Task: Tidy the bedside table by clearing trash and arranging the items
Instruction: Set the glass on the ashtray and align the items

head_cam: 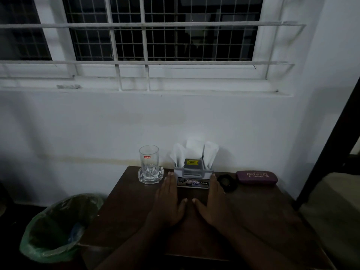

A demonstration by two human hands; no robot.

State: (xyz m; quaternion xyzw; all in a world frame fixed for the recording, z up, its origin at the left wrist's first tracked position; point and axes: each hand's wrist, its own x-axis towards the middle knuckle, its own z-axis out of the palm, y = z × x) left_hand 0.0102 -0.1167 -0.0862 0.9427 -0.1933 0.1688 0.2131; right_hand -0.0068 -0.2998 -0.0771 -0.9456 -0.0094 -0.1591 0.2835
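Dark table [124,207] lies bare between left hand [169,201] and its left edge.

I note a dim, bluish picture. The window [163,30] is black; light falls on the wall below it. Below that, the table [124,207] sits murky. Window bars bow at the edges.

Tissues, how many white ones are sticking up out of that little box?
3 tissues in the holder: one on the left, one at the back middle, one on the right. More may hide inside.
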